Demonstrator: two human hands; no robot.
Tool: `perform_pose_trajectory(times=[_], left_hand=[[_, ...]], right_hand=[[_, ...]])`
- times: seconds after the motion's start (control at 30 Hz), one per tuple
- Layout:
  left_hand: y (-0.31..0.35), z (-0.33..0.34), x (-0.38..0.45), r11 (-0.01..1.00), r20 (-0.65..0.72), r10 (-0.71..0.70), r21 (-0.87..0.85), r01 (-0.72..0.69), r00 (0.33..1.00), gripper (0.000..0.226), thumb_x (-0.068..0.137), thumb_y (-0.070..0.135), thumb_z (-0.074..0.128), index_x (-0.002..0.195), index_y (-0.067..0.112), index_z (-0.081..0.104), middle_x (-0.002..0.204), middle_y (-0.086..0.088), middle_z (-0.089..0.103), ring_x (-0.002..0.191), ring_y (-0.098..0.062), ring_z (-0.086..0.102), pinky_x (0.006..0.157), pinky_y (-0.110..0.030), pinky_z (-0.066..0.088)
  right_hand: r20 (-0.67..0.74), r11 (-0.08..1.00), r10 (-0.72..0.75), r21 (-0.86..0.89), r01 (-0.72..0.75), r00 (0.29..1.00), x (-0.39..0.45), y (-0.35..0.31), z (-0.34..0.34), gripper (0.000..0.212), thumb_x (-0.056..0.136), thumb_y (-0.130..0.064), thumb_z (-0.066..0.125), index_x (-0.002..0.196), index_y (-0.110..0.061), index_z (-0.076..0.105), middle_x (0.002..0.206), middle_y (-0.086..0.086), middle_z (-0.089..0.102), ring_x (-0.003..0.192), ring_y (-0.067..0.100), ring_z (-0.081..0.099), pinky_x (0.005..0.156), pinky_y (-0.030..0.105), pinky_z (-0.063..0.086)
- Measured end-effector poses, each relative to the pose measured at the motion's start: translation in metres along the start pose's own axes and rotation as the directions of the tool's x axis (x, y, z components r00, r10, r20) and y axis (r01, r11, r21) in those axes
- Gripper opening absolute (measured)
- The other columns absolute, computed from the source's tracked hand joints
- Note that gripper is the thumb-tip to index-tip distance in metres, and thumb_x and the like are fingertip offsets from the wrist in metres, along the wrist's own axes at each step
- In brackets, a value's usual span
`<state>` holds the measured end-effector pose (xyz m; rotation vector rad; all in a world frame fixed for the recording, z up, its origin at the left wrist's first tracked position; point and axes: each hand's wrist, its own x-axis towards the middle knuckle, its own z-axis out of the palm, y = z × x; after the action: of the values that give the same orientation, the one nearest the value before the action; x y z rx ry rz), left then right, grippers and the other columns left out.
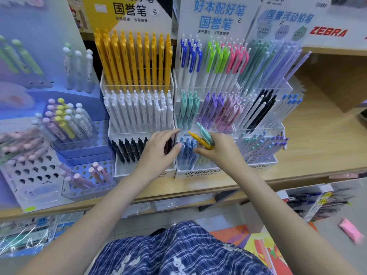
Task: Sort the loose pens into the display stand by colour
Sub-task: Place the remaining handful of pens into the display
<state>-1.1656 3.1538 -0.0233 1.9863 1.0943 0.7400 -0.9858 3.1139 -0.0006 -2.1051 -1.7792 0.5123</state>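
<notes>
While gripped, loose pens show yellow, teal.

I see my left hand and right hand close together, right in front of the lowest row of the display stand. The rows are packed tight with pens. There is open room on the wooden shelf to the right. A blue holder blocks the left side.

Both our bare forearms reach forward; our left hand curls around a dark pen, our right hand grips yellow and mint pens.
</notes>
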Motion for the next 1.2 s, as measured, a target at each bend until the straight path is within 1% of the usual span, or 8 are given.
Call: perform_pose_trajectory(times=[0.13, 0.23, 0.4, 0.5, 0.6, 0.93, 1.03, 1.2], left_hand=[[0.036, -0.006, 0.014, 0.804, 0.122, -0.165, -0.558, 0.205, 0.979, 0.012, 0.086, 0.013, 0.062, 0.093, 0.022, 0.065, 0.089, 0.009, 0.068, 0.081, 0.002, 0.064, 0.074, -0.014, 0.05], [0.042, -0.01, 0.023, 0.711, 0.116, -0.235, -0.656, 0.252, 0.965, 0.007, 0.085, 0.009, 0.062, 0.086, 0.015, 0.066, 0.077, 0.005, 0.068, 0.072, -0.002, 0.063, 0.073, -0.016, 0.052], [0.045, -0.021, 0.029, 0.687, 0.055, -0.244, -0.695, 0.213, 0.968, 0.005, 0.088, 0.01, 0.059, 0.088, 0.01, 0.064, 0.075, 0.003, 0.064, 0.067, -0.003, 0.061, 0.072, -0.017, 0.053], [0.048, -0.035, 0.033, 0.675, 0.022, -0.258, -0.711, 0.196, 0.966, 0.007, 0.089, 0.01, 0.056, 0.088, 0.01, 0.064, 0.079, 0.002, 0.065, 0.068, -0.004, 0.062, 0.075, -0.018, 0.054], [0.05, -0.048, 0.038, 0.768, 0.007, -0.211, -0.617, 0.171, 0.977, 0.01, 0.09, 0.009, 0.055, 0.091, 0.012, 0.064, 0.084, -0.002, 0.064, 0.073, -0.007, 0.062, 0.073, -0.017, 0.054], [0.074, -0.072, 0.058, 0.88, -0.108, -0.037, -0.475, -0.019, 0.993, 0.023, 0.089, 0.011, 0.057, 0.112, 0.012, 0.062, 0.097, -0.002, 0.068, 0.085, -0.007, 0.066, 0.077, -0.019, 0.054], [0.049, -0.09, 0.062, 0.999, -0.245, 0.036, 0.002, -0.037, 0.969, 0.031, 0.095, 0.019, 0.049, 0.125, 0.012, 0.055, 0.121, -0.002, 0.06, 0.11, -0.013, 0.055, 0.096, -0.026, 0.044], [0.005, -0.098, 0.064, 0.83, -0.134, 0.019, 0.554, 0.059, 0.991, 0.043, 0.098, 0.026, 0.041, 0.136, 0.007, 0.043, 0.146, -0.012, 0.037, 0.137, -0.027, 0.031, 0.114, -0.038, 0.017]], right_hand=[[0.031, 0.982, -0.115, 0.152, 0.11, 0.993, -0.003, -0.023, -0.014, 0.032, 0.077, -0.031, 0.075, 0.063, -0.025, 0.047, 0.052, -0.01, 0.043, 0.045, 0.001, 0.044, 0.046, 0.017, 0.033], [0.092, 0.91, -0.099, 0.412, 0.053, 0.991, -0.004, -0.028, -0.02, 0.024, 0.086, -0.025, 0.067, 0.072, -0.011, 0.053, 0.053, -0.004, 0.045, 0.041, 0.002, 0.041, 0.043, 0.013, 0.032], [0.087, 0.561, 0.009, 0.824, -0.077, 0.996, -0.004, -0.028, -0.032, 0.019, 0.096, -0.014, 0.048, 0.08, -0.004, 0.054, 0.063, 0.01, 0.064, 0.046, 0.017, 0.059, 0.044, 0.025, 0.05], [-0.07, 0.639, 0.132, 0.769, -0.031, 0.989, 0.002, -0.018, -0.036, 0.018, 0.096, -0.012, 0.049, 0.081, -0.005, 0.055, 0.058, 0.006, 0.065, 0.044, 0.017, 0.059, 0.045, 0.028, 0.051], [-0.187, 0.814, 0.076, 0.58, 0.048, 0.979, 0.004, -0.008, -0.05, 0.014, 0.092, -0.018, 0.057, 0.084, -0.008, 0.064, 0.064, 0.001, 0.063, 0.041, 0.008, 0.045, 0.042, 0.022, 0.04], [-0.051, 0.893, -0.237, 0.381, 0.238, 0.97, 0.033, -0.073, -0.079, 0.015, 0.08, -0.016, 0.072, 0.07, -0.017, 0.061, 0.061, -0.01, 0.056, 0.045, -0.004, 0.048, 0.048, 0.008, 0.036], [-0.223, 0.912, -0.158, 0.34, 0.228, 0.962, 0.056, -0.09, -0.09, 0.038, 0.081, -0.019, 0.071, 0.057, -0.017, 0.042, 0.053, -0.007, 0.04, 0.043, 0.003, 0.032, 0.044, 0.011, 0.029], [-0.463, 0.93, -0.099, 0.271, 0.248, 0.881, 0.1, -0.116, -0.079, 0.027, 0.082, -0.026, 0.07, 0.069, -0.007, 0.057, 0.059, 0.0, 0.048, 0.052, 0.012, 0.04, 0.054, 0.029, 0.035]])
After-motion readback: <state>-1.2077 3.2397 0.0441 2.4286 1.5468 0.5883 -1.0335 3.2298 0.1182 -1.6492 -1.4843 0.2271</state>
